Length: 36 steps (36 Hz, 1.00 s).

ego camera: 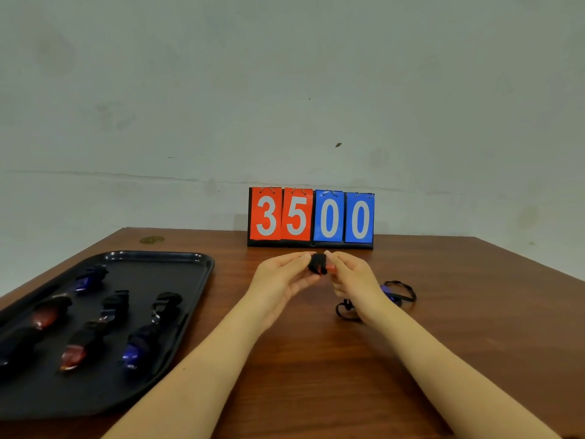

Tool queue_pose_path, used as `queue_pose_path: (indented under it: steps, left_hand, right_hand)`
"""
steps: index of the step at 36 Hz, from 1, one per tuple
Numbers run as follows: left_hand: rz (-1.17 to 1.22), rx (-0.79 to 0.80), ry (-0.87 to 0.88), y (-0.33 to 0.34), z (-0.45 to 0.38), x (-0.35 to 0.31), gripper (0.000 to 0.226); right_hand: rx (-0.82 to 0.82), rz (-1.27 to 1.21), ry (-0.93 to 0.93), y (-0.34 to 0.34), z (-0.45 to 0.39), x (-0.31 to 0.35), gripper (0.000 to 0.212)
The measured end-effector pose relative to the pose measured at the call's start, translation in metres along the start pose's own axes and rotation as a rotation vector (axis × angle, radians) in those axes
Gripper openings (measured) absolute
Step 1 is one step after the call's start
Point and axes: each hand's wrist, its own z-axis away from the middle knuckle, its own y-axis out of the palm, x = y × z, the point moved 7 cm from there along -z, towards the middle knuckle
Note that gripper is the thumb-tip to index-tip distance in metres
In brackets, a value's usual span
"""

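Observation:
Above the middle of the wooden table [316, 359], my left hand [281, 282] and my right hand [349, 277] together hold a small red item wrapped in a black strap [319, 263]. Fingers of both hands pinch it from either side. Most of the red part is hidden by the strap and my right fingers. A blue item with a loose black strap [397, 293] lies on the table just right of my right wrist, partly hidden by it.
A black tray [196, 270] on the left holds several strap-wrapped red and blue items. A flip scoreboard [311, 218] reading 35 and 00 stands at the table's far edge against the wall.

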Motion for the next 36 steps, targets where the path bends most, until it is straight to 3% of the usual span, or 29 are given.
queue_pose_path:
  steps: [2,5,12,26,36]
  left_hand:
    - [0.1,-0.039,0.002,-0.002,0.0,-0.002,0.022]
    - [0.201,-0.113,0.019,-0.01,-0.002,-0.004,0.017]
    - [0.142,-0.28,0.086,-0.029,-0.005,-0.002,0.018]
    - [-0.659,-0.408,0.258,-0.034,-0.007,-0.012,0.014]
    - [-0.903,-0.314,0.276,-0.019,-0.009,-0.011,0.018]
  right_hand:
    - [0.028,-0.006,0.0,0.004,-0.001,-0.002,0.03]
    - [0.045,0.224,-0.146,0.009,0.002,0.0,0.029]
    - [0.168,0.594,-0.302,0.027,0.01,0.002,0.023]
    - [0.219,0.683,-0.44,0.038,0.02,0.013,0.016]
    - [-0.031,0.556,-0.336,0.008,0.008,0.015,0.011]
